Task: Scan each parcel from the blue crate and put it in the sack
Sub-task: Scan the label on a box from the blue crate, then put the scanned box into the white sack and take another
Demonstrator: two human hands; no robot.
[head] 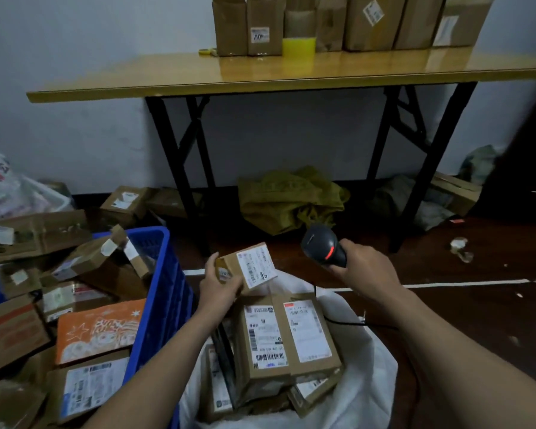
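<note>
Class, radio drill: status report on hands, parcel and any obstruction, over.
Left hand holds small parcel over the sack. Right hand grips scanner, red light on. No obstruction seen; sack holds parcels.

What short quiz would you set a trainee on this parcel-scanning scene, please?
1. True or false: the left hand holds a small parcel with a white label.
2. What does the right hand grip? A: a phone. B: a scanner. C: a pen.
3. Fill in: the orange parcel lies in the ___ crate.
Key: 1 true; 2 B; 3 blue.
</note>
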